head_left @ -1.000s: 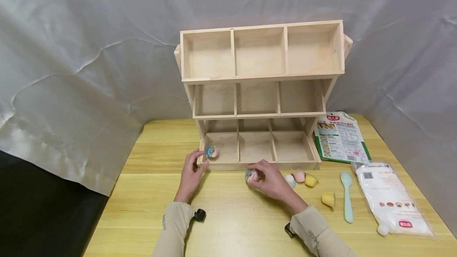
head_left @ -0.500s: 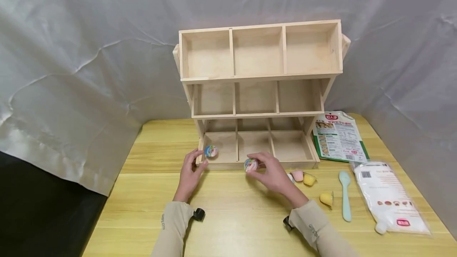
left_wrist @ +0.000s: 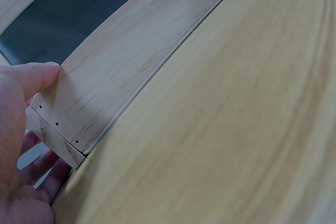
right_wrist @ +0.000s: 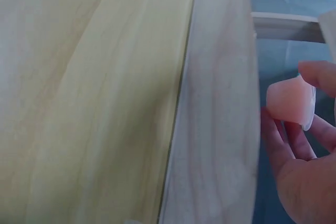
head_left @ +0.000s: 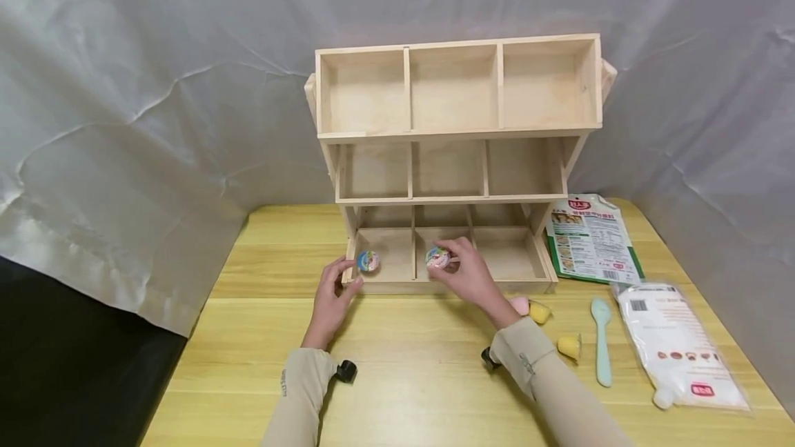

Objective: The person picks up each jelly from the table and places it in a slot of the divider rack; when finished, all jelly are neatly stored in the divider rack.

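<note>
Right wrist: the pink cup (right_wrist: 290, 100) (turned sideways) lies within the grip (right_wrist: 307, 179).

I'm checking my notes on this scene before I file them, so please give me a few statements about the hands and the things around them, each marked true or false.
1. The right hand holds a lidded cup at the bottom middle compartment of the wooden rack. True.
2. The left hand lies flat on the table. False: the left hand grips the rack's lower left front corner.
3. A second cup sits in the bottom left compartment. True.
4. The green-and-white packet lies left of the rack. False: the packet lies to its right.
5. The pale green spoon lies beside the white bag. True.
</note>
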A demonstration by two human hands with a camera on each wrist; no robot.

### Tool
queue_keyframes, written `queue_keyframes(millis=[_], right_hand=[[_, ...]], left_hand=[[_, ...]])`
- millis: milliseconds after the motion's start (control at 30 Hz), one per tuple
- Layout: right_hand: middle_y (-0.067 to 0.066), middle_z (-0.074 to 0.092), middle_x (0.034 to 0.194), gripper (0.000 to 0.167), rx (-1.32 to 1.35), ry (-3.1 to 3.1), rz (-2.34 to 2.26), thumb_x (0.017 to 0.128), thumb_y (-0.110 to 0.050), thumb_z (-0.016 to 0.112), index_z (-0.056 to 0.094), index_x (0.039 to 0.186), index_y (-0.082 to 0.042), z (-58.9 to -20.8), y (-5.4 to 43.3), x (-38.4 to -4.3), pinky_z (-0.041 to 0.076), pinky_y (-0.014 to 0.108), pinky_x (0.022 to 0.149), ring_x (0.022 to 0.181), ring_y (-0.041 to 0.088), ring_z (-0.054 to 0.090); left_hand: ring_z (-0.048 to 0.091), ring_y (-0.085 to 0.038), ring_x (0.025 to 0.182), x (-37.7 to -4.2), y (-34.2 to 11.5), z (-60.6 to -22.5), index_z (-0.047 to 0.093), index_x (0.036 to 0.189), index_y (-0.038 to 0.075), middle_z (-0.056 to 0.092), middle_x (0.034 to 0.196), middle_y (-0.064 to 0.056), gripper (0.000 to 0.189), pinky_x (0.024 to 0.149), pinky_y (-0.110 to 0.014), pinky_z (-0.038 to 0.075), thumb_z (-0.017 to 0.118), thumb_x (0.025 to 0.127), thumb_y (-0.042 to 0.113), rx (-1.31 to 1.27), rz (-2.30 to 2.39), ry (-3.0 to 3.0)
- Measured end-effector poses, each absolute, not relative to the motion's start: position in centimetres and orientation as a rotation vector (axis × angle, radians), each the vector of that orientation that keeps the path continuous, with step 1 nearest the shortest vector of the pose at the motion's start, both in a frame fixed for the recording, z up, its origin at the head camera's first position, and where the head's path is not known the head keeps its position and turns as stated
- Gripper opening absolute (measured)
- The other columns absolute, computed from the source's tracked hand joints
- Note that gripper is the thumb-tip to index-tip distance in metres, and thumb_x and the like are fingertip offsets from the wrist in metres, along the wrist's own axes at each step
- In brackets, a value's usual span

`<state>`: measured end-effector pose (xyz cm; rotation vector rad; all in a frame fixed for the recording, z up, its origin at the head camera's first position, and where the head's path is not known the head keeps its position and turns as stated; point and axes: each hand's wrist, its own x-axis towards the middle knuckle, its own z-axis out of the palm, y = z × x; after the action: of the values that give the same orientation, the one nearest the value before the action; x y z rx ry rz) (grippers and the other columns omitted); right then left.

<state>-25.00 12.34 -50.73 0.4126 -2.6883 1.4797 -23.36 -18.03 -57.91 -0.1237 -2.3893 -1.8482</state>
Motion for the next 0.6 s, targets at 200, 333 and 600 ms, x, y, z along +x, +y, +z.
queue_keyframes(millis=[200,333,600], right_hand=[[0.019,0.057,0.124,0.058,0.39,-2.721,1.37,0.085,-0.015,0.084,0.064,0.139,-0.005,-51.6,11.9,-26.1,0.062,0.036,0.087,0.104,0.031,0.062],[0.019,0.058,0.122,0.054,0.413,-2.754,1.27,0.085,-0.018,0.084,0.066,0.135,-0.006,-52.1,11.7,-26.5,0.06,0.038,0.082,0.1,0.03,0.062],[0.018,0.06,0.123,0.052,0.427,-2.809,1.188,0.086,-0.018,0.084,0.066,0.134,-0.007,-52.4,11.3,-27.1,0.058,0.043,0.085,0.102,0.031,0.062]], left_hand=[[0.04,-0.036,0.148,-23.3,-18.0,-57.8,0.06,0.14,0.018,0.038,0.161,-0.006,0.045,0.119,-0.055,0.037,0.07,0.1,0.035,-0.115,-1.842,-2.399],[0.041,-0.034,0.148,-23.4,-18.0,-58.0,0.06,0.139,0.02,0.038,0.161,-0.004,0.043,0.119,-0.053,0.038,0.07,0.1,0.034,-0.105,-1.83,-2.404],[0.04,-0.036,0.148,-23.5,-18.0,-58.0,0.06,0.14,0.017,0.038,0.162,-0.007,0.044,0.119,-0.055,0.038,0.071,0.1,0.03,-0.103,-1.853,-2.389]])
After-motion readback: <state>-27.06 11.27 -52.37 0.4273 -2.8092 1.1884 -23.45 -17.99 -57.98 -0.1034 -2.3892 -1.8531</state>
